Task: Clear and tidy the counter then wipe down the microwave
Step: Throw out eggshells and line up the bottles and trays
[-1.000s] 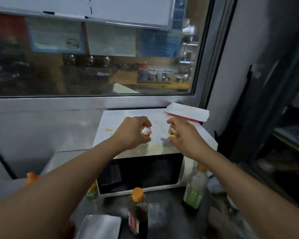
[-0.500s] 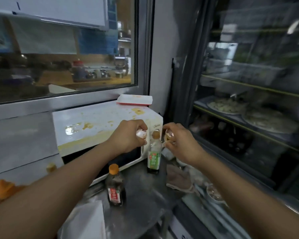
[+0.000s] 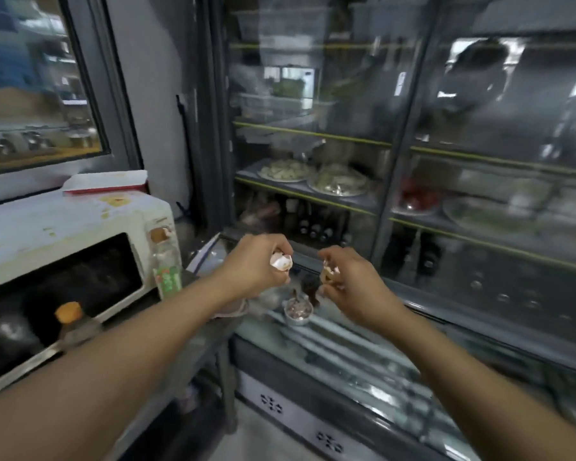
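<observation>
Your left hand (image 3: 256, 266) is clenched around a crumpled white scrap (image 3: 281, 261), and your right hand (image 3: 346, 282) pinches a smaller bit of debris (image 3: 330, 273), both at centre frame over the counter's edge. The microwave (image 3: 64, 234) sits at the left, its top yellow-stained under a white tray (image 3: 105, 182), with bottles (image 3: 166, 261) in front. Clearing looks underway; wiping has yet to begin.

View swung right; microwave (image 3: 64, 241) now far left.

One microwave (image 3: 64, 247), two bottles (image 3: 167, 261) (image 3: 72, 324), one small bowl (image 3: 298, 311), perhaps two shell scraps (image 3: 281, 261) (image 3: 330, 272).
</observation>
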Demonstrator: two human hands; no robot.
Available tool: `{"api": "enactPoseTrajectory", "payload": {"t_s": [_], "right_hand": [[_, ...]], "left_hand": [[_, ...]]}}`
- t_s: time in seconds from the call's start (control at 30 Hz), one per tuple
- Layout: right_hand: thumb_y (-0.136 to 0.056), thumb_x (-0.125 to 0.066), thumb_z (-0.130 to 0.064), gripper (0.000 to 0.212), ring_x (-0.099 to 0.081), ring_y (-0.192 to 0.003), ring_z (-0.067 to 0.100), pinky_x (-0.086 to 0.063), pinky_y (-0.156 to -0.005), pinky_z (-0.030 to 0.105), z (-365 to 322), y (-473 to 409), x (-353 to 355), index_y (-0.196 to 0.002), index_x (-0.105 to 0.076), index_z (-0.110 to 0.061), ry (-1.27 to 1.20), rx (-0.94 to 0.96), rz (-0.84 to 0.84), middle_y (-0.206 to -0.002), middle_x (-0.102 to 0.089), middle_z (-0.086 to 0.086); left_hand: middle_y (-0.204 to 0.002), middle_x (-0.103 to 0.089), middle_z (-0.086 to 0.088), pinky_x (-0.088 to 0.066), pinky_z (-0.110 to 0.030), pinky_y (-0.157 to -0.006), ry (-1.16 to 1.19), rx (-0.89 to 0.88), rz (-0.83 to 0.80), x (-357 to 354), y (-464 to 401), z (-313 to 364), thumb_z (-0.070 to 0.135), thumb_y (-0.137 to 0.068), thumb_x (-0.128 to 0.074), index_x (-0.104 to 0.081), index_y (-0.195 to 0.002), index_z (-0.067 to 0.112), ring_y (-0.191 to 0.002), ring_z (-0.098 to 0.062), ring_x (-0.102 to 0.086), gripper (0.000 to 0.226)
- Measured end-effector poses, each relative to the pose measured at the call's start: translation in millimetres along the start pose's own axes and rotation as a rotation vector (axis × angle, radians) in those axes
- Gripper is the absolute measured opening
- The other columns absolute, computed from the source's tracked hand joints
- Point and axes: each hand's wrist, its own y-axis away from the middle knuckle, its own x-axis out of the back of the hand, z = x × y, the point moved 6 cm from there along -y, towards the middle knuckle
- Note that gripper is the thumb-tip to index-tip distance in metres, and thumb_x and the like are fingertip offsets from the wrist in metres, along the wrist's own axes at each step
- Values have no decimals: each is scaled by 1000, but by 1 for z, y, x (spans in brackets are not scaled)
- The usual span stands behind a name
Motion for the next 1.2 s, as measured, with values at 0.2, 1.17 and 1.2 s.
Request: {"api": "enactPoseTrajectory", "payload": {"t_s": [0.2,1.17,1.2], "right_hand": [[-86,-64,-14,50,-53,-109,25,-34,-81,23,66,108,67,-132,-43,-17,69,-142,52,-121,-48,7],[-85,-61,-11,47,-55,-103,23,-46,-89,32,195,554,260,-130,-46,-13,321,-1119,526,-121,-50,7],[-86,-61,-11,47,-55,-104,22,-45,-88,29,197,572,266,-130,-46,-13,325,-1145,541,-122,-50,7]], "left_hand": [[-115,-63,0,-52,-34,-84,89,-116,-131,-72,26,115,20,-71,-79,-64,-109,24,-103,-19,-61,40],[-109,-65,5,-48,-27,-87,259,-1046,-673,-304,179,554,22,-71,-77,-65,-106,24,-104,-12,-58,37],[-108,-65,5,-47,-26,-86,261,-1068,-685,-311,191,570,22,-71,-78,-65,-105,24,-104,-12,-58,36]]}}
